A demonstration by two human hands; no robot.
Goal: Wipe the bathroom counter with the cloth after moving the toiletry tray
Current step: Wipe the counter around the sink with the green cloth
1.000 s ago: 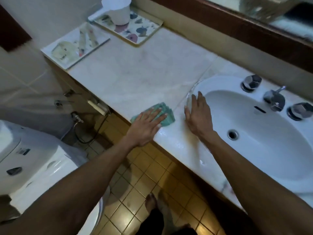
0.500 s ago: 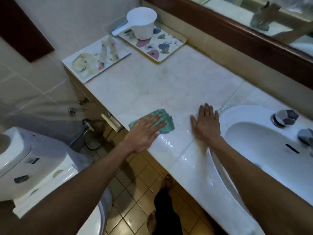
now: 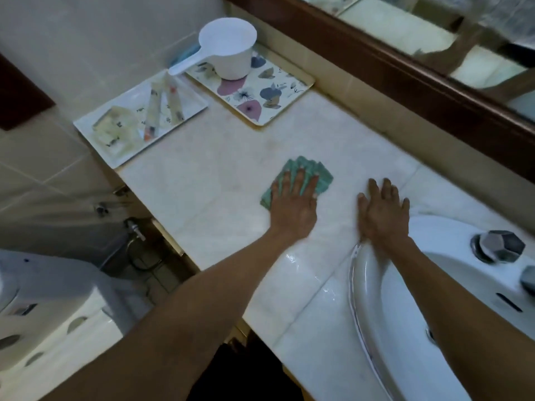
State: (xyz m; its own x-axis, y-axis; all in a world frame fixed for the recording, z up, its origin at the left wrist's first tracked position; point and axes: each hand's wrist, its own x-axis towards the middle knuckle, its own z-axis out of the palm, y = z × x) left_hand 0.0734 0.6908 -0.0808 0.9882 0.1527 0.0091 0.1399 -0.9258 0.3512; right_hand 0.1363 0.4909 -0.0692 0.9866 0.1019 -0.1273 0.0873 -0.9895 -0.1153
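Nearest, at the lower left, a white toilet cistern (image 3: 43,314) below the worktop (image 3: 220,180) edge. To the lower right, the white sink (image 3: 373,314) set into the marble, with a wet sheen on the stone just beside its rim. At the sink's far right, a faceted tap knob (image 3: 500,246).

Further in, left hand (image 3: 292,204) pressed palm down on the green cloth (image 3: 318,173), fingers (image 3: 301,180) spread flat across it, not curled round it; cloth folded, peeking out past the fingertips and at the thumb side. Just to its right, right hand (image 3: 382,212) laid flat on the bare marble at the sink's rim, fingers stretched out, holding nothing, a little apart from the cloth.

Beyond the hands, an open stretch of pale marble. At the far left corner, a white toiletry tray (image 3: 188,111) against the wall, carrying tubes (image 3: 165,105) and a clear wrapped packet (image 3: 115,131), its near corner overhanging the worktop edge. Just beside it, to the right, a floral tray (image 3: 260,94) with a white dipper (image 3: 228,53) standing on it, handle reaching out over the white tray. Behind, along the back wall, a dark wooden mirror frame (image 3: 405,79).
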